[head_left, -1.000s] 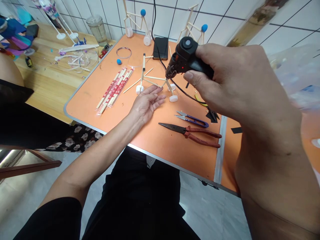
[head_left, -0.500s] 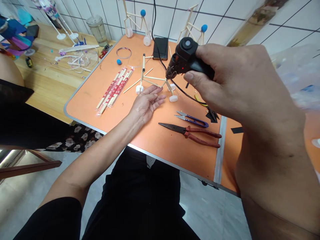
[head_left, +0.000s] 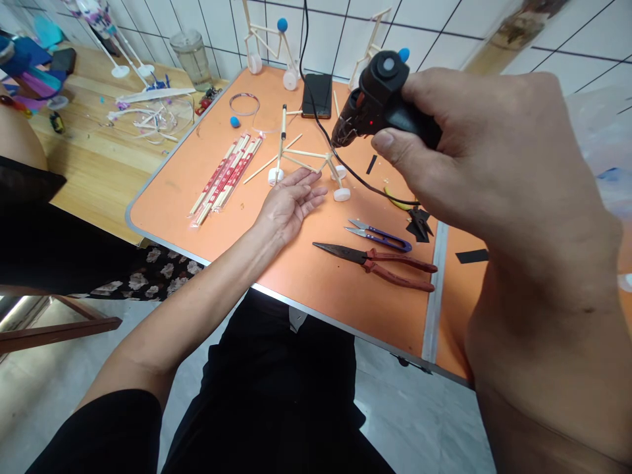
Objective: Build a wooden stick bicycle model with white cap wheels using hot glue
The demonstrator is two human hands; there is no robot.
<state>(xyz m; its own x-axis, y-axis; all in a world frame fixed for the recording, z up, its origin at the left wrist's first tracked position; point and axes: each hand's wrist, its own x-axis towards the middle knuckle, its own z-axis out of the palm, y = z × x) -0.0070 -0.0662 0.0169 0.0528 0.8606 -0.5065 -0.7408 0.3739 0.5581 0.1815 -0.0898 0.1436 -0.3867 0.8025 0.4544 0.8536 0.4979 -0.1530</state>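
My right hand (head_left: 474,145) grips a black hot glue gun (head_left: 380,99) with a small red light on it. The gun's nozzle points down, just above the right joint of a small vehicle frame (head_left: 309,155) made of thin wooden sticks. White round wheels (head_left: 342,195) sit at the frame's lower ends, and a black-banded stick rises at its left. My left hand (head_left: 289,204) rests palm up on the orange table (head_left: 296,263), fingers stretched out under the frame's lower stick. Whether those fingers bear the frame's weight, I cannot tell.
Red-handled pliers (head_left: 375,263) and purple snips (head_left: 380,236) lie in front. Wrapped chopsticks (head_left: 227,178) are left, a phone (head_left: 316,96) behind. A finished-looking stick model (head_left: 266,39) stands at the back. A black cable (head_left: 365,184) crosses the table. Another person's arm (head_left: 22,135) shows at left.
My right hand has moved the glue gun slightly to the right and up, so its nozzle is a little off the frame's joint. My left hand has stayed in place.
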